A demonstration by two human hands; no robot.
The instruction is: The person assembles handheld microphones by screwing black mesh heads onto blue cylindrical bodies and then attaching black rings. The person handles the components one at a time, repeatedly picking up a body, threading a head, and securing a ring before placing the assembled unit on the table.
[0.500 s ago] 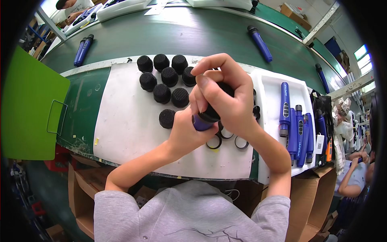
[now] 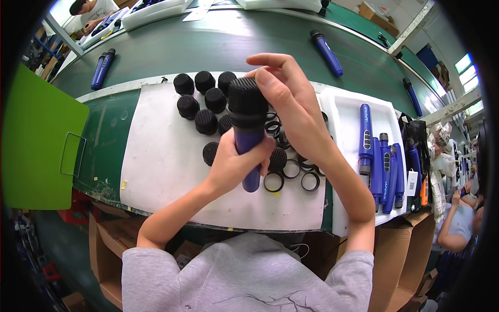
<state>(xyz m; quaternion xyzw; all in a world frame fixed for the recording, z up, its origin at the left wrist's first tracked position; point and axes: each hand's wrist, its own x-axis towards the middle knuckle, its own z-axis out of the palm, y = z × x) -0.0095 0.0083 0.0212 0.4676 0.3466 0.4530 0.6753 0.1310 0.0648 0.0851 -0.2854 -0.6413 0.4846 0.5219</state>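
My left hand [image 2: 227,167] is wrapped round the blue body of a microphone [image 2: 249,139], which stands nearly upright with its black mesh head on top. Beside that head is my right hand [image 2: 297,106], its fingers apart and the thumb at the mesh's upper right edge; whether the thumb touches it I cannot tell. Several loose black mesh heads [image 2: 206,122] stand on the white sheet to the left of the microphone. Black rings [image 2: 310,182] lie to its right, some partly hidden by my right forearm.
A white foam tray [image 2: 340,109] at the right holds several blue microphone bodies [image 2: 366,132]. Finished-looking microphones [image 2: 327,54] lie on the green conveyor belt [image 2: 218,39] beyond the table. A green panel [image 2: 44,140] stands at the left. Other people sit at the far left and far right.
My right hand has loosened from round the mesh head and its fingers have spread. The microphone has shifted left and shows more fully. Microphones on the belt have moved slightly left.
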